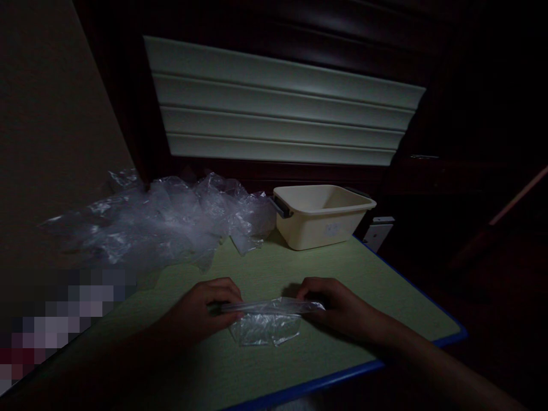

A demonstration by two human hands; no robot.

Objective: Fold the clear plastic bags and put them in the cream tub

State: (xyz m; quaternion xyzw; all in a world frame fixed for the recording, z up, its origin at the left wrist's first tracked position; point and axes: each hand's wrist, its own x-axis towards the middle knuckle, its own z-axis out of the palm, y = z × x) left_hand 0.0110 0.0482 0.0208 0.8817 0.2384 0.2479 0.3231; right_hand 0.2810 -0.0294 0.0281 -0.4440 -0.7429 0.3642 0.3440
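Between my hands, just over the front part of the table, is a clear plastic bag (268,325). Its upper edge looks folded into a narrow strip, and the lower part hangs down loose and creased. My left hand (212,305) pinches the left end of the strip between thumb and fingers. At the right end, my right hand (331,305) grips the same edge with thumb and curled fingers. A large heap of crumpled clear plastic bags (171,220) lies at the back left of the table, beyond my left hand.
A cream plastic basin (319,228) with dark handles stands at the back right. The light green table (342,274) has a blue edge. Behind it rises a dark frame with pale slats (282,108). White boxes (377,233) show past the table's right edge. The room is dim.
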